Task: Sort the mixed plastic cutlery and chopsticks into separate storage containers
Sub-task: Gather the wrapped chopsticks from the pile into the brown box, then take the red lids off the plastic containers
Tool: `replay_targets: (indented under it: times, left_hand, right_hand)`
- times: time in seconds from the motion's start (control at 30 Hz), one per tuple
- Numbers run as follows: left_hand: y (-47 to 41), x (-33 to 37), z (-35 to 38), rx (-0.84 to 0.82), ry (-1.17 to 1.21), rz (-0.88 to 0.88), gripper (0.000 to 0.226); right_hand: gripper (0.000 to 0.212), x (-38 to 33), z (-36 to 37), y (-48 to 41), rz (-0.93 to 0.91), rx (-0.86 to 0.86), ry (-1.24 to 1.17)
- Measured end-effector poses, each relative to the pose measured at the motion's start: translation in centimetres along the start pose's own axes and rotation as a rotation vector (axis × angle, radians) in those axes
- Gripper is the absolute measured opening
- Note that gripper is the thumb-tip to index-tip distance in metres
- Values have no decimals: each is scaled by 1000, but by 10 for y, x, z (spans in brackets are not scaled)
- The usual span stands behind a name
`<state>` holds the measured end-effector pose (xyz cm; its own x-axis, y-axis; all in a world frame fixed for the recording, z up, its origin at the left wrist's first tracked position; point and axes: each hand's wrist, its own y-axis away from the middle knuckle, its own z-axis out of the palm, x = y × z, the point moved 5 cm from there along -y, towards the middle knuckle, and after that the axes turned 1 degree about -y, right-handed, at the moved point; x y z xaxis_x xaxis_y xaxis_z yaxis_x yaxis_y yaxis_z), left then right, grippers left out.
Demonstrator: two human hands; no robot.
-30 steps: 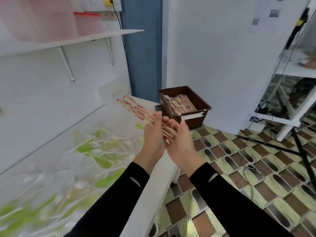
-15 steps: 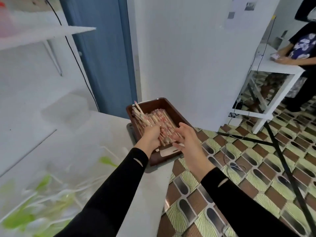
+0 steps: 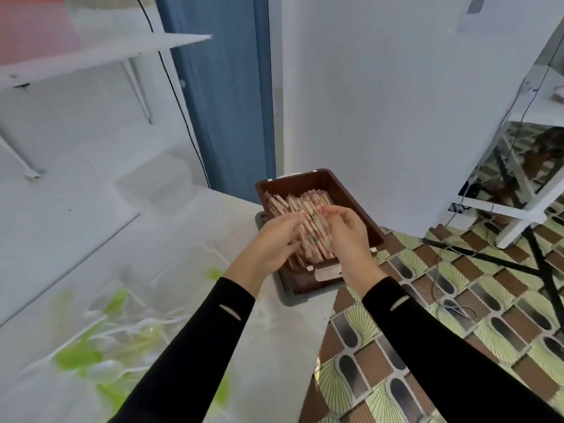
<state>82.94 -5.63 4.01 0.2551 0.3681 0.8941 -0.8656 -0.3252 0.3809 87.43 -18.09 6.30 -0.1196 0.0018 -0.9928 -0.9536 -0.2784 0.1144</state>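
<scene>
A brown plastic container (image 3: 351, 196) stands at the far corner of the white counter (image 3: 189, 245), on a grey tray. It holds several paper-wrapped chopsticks (image 3: 308, 209) lying lengthwise. My left hand (image 3: 271, 242) and my right hand (image 3: 351, 236) are both over the container, fingers curled round a bundle of wrapped chopsticks (image 3: 314, 239) that lies between them, low inside the container. A blurred pile of green and white plastic cutlery (image 3: 91, 349) is spread on the counter at the lower left.
A translucent box (image 3: 152, 184) sits against the wall behind the cutlery. A white wall shelf (image 3: 100, 53) hangs above the counter. The counter edge runs just right of the container, with patterned floor tiles (image 3: 457, 300) and cables beyond. A white table (image 3: 534, 190) stands at the far right.
The bundle of chopsticks went from being held up over the counter to down in the brown container. Both hands came closer together over the container.
</scene>
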Motion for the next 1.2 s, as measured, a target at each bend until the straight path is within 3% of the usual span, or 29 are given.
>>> replay_targets:
  times: [0.13, 0.23, 0.53, 0.63, 0.73, 0.8, 0.9, 1.0, 1.1, 1.2]
  left_hand:
    - [38, 27, -36, 118, -121, 82, 17]
    - [81, 56, -81, 304, -291, 234, 18]
    - [211, 154, -150, 650, -556, 682, 27]
    - [261, 204, -153, 883, -706, 904, 30]
    - [306, 246, -156, 1232, -903, 1169, 29]
    - [324, 269, -164, 1472, -986, 1247, 26]
    - [338, 308, -184, 1696, -995, 1257, 31]
    - [328, 342, -199, 1653, -1192, 990, 57]
    - [310, 358, -217, 1523, -1072, 572, 67]
    - [301, 360, -218, 1526, -957, 680, 54]
  right_hand:
    - [18, -14, 34, 7, -129, -134, 98]
    - [23, -33, 85, 15, -251, -312, 175]
    - [28, -134, 225, 65, -610, -725, 75]
    - [26, -181, 262, 90, -812, -791, 0]
    - [25, -217, 293, 113, -1004, -800, -83]
    - [45, -231, 315, 125, -1068, -809, -128]
    - [89, -241, 354, 145, -987, -897, -24]
    - [117, -234, 381, 154, -1015, -768, 243]
    - [124, -234, 396, 153, -1013, -659, 316]
    - [114, -239, 403, 147, -997, -687, 284]
